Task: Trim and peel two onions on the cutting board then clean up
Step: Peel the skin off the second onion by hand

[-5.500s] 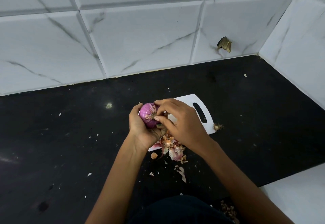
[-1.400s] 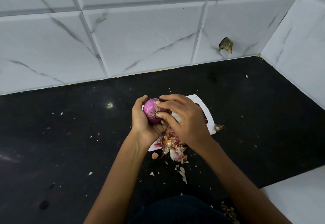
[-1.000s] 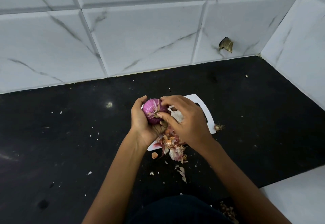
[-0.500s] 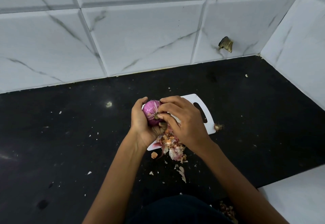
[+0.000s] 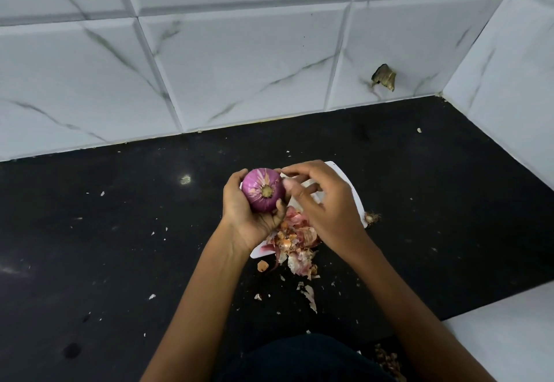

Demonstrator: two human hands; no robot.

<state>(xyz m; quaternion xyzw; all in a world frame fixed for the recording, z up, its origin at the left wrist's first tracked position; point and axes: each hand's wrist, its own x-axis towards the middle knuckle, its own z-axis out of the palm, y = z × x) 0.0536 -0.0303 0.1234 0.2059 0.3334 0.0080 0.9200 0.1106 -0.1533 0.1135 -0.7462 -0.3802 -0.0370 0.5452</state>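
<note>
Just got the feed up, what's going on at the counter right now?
A person is peeling a red onion by hand over a white cutting board on a black counter. The left hand cups the onion with its trimmed end facing the camera, while the right hand has its fingertips at the onion's upper right side. A pile of peeled skins lies on the board's near end and spills onto the counter. No second onion or knife is in view.
</note>
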